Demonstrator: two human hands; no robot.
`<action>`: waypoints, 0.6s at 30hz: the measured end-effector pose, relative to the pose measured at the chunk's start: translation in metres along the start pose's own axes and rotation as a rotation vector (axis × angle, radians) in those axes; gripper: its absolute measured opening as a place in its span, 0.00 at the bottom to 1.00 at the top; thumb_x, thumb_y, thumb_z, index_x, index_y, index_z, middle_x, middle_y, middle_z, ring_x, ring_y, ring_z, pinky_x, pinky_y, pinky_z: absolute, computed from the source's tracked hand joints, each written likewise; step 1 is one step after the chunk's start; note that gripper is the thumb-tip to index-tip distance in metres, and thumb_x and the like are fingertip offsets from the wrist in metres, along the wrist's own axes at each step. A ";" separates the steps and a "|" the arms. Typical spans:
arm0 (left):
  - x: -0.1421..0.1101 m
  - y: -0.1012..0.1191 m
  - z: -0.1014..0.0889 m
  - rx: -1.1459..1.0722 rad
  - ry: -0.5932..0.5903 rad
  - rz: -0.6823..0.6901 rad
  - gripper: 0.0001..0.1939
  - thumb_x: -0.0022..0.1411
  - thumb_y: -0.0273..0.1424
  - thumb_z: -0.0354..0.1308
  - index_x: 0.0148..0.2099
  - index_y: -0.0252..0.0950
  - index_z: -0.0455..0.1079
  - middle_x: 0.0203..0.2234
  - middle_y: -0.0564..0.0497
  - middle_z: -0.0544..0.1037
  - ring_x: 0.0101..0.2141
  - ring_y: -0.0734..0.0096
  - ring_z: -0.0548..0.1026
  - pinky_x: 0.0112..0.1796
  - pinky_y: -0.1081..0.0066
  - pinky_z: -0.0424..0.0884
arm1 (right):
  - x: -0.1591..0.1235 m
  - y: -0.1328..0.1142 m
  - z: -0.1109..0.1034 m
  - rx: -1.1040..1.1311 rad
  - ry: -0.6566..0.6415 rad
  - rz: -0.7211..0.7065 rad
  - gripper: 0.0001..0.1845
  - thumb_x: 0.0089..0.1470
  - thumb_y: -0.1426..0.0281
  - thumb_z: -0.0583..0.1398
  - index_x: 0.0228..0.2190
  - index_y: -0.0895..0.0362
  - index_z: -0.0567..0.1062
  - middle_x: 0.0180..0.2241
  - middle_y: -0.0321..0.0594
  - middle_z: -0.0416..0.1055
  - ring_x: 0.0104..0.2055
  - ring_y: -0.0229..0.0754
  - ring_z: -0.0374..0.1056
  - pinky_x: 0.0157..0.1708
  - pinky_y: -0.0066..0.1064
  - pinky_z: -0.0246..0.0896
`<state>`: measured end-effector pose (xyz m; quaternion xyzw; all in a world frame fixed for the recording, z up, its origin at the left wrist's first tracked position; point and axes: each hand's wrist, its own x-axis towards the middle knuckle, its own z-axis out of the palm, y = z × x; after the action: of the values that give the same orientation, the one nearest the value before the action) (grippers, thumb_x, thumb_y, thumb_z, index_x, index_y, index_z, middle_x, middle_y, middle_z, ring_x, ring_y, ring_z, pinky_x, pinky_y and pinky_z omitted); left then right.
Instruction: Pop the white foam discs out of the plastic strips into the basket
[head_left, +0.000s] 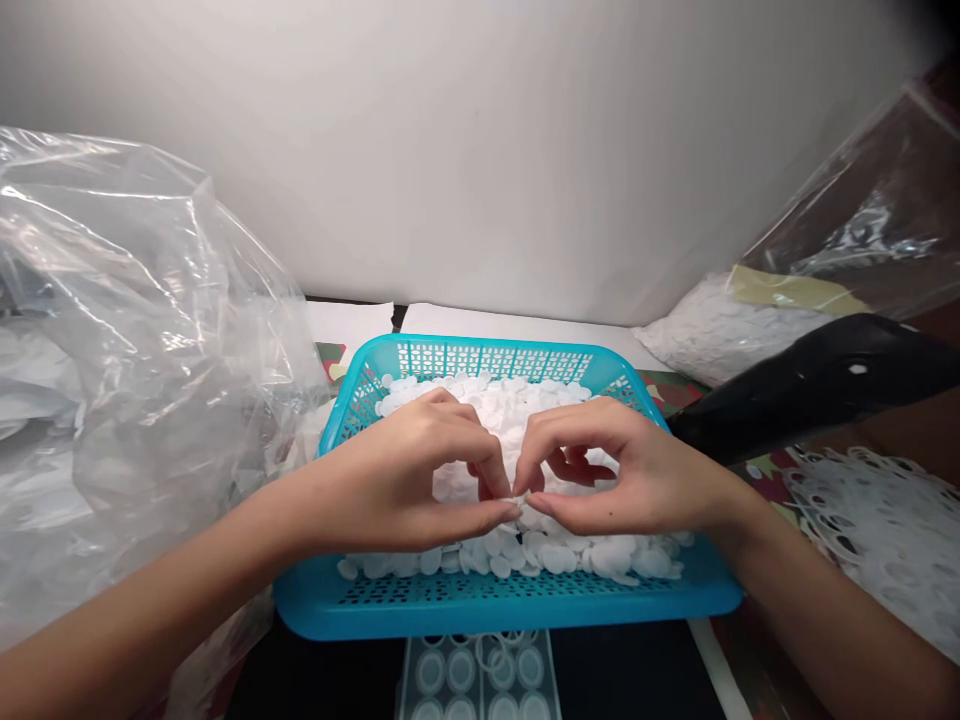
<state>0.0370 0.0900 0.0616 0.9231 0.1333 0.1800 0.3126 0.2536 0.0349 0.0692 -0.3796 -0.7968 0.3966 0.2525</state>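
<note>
My left hand [420, 465] and my right hand [622, 470] meet over a blue plastic basket [495, 605]. On each, the thumb and index finger are pinched, and the fingertips nearly touch. A thin sliver of white shows between them, looking like the edge of a small white disc [520, 499]; the fingers hide most of it. Below and behind the hands, many loose white discs [495, 400] fill the basket in a heap.
Clear plastic bags [150, 330] bulge at the left. A bag of white pieces [727, 325] stands at the back right, beside a black arm-like object [810, 390]. White rings [885, 520] pile up at right. A tray with round cavities [480, 680] lies in front, partly under the basket.
</note>
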 end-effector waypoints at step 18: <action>0.001 -0.002 0.000 0.020 -0.038 0.003 0.04 0.61 0.30 0.60 0.33 0.38 0.70 0.26 0.60 0.76 0.30 0.78 0.71 0.44 0.70 0.59 | -0.001 0.003 0.001 -0.014 -0.037 0.003 0.03 0.53 0.77 0.61 0.30 0.58 0.74 0.28 0.33 0.72 0.26 0.30 0.58 0.21 0.22 0.53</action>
<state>0.0376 0.0917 0.0601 0.9297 0.1278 0.1613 0.3055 0.2543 0.0350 0.0665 -0.3751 -0.8034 0.3986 0.2345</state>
